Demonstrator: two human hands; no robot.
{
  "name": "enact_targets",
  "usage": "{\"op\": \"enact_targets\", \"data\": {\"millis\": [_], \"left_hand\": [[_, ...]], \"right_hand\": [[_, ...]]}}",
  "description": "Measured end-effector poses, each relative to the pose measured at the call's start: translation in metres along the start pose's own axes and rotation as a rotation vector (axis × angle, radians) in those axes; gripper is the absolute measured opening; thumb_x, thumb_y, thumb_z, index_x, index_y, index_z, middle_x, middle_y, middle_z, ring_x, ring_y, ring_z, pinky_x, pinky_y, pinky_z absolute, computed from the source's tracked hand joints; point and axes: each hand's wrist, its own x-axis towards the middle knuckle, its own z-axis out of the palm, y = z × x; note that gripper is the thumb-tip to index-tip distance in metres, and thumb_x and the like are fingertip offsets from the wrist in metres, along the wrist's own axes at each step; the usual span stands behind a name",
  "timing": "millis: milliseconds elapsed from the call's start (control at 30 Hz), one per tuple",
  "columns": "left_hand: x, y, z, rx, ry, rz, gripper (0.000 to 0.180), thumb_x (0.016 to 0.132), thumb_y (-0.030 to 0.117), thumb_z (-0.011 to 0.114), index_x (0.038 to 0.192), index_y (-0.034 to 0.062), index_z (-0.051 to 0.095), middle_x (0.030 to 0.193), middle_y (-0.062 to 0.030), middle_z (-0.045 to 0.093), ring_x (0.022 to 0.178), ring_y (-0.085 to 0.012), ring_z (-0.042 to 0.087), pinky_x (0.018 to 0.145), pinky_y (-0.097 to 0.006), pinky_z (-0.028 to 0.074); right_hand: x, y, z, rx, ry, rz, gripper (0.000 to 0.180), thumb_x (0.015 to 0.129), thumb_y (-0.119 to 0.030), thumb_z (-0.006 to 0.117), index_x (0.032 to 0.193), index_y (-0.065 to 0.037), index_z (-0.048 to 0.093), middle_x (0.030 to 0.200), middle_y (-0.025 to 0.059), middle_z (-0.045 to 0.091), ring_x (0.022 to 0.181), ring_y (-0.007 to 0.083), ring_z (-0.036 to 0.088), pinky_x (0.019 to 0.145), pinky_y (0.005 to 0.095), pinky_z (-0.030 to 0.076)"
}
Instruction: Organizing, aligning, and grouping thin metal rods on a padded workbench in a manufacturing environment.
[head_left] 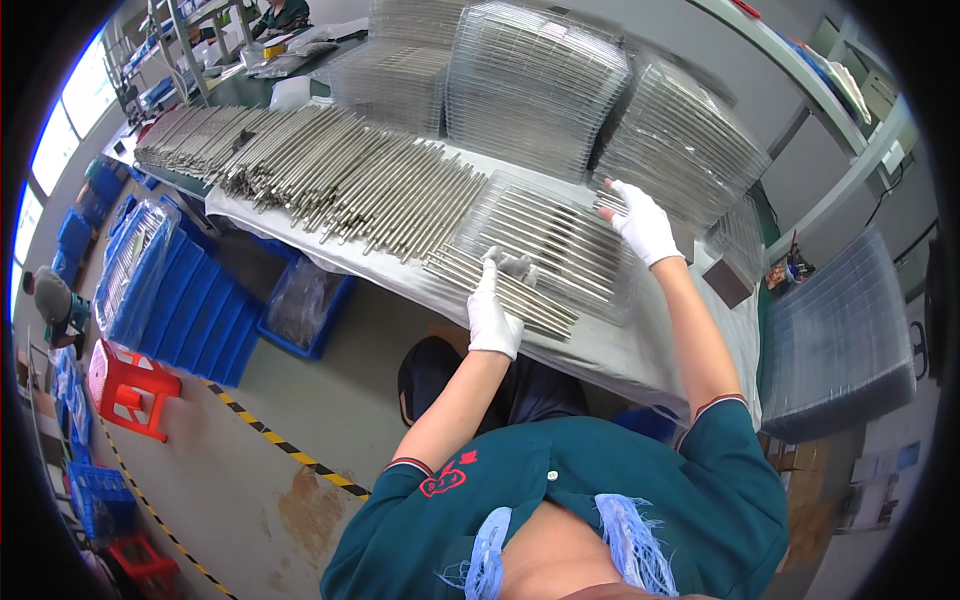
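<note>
Single head-worn fisheye view, aimed steeply down and forward over the wearer's chest. Close range: both forearms enter from the lower edge and reach the table (640, 355) at mid-frame. Wide field, with straight edges bent toward the rim; floor at left, shelving at upper right. No second view.

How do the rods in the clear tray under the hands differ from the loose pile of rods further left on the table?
The rods in the clear tray lie parallel in neat rows, with the left hand and right hand on them. The loose pile of rods lies untouched on the white cloth, fanned and overlapping, and is much larger. Both are slim silver metal rods.
</note>
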Motion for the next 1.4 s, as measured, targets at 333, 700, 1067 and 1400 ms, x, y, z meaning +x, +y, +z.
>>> {"op": "enact_targets", "data": {"millis": [333,700,1067,1400], "left_hand": [[0.002,0.004,-0.017,0.046,0.010,0.023,0.035,0.101,0.025,0.047,0.130,0.0051,0.045,0.116,-0.0112,0.053,0.109,-0.0244,0.055,0.100,-0.046,0.047],[0.001,-0.001,-0.010,0.128,0.019,0.032,0.034,0.101,0.024,0.046,0.128,0.0036,0.044,0.110,-0.0089,0.051,0.108,-0.0235,0.055,0.100,-0.045,0.047],[0.005,-0.001,-0.016,0.102,0.000,0.026,0.030,0.101,0.023,0.047,0.123,0.0025,0.046,0.117,-0.0100,0.052,0.112,-0.0241,0.055,0.103,-0.046,0.047],[0.002,-0.001,-0.014,0.107,0.011,0.020,0.029,0.101,0.023,0.045,0.122,0.0027,0.047,0.112,-0.0103,0.054,0.111,-0.0253,0.055,0.104,-0.047,0.045]], "right_hand": [[-0.114,0.020,-0.254,-0.649,0.797,-0.204,0.043,0.079,-0.019,0.074,0.120,-0.011,0.062,0.119,0.0072,0.064,0.114,0.0273,0.057,0.104,0.0419,0.038],[-0.257,0.144,-0.378,-0.574,0.793,0.744,0.044,0.089,-0.054,0.057,0.109,-0.016,0.066,0.092,0.0082,0.070,0.086,0.0268,0.065,0.080,0.0338,0.047],[-0.251,0.149,-0.412,-0.228,0.515,0.694,0.042,0.085,-0.044,0.067,0.089,-0.003,0.070,0.082,0.0012,0.064,0.081,0.0108,0.056,0.078,0.0251,0.043],[-0.222,0.141,-0.455,-0.474,0.601,0.929,0.042,0.087,-0.047,0.065,0.090,-0.006,0.067,0.077,0.0015,0.066,0.069,0.0103,0.059,0.068,0.0271,0.048]]}}
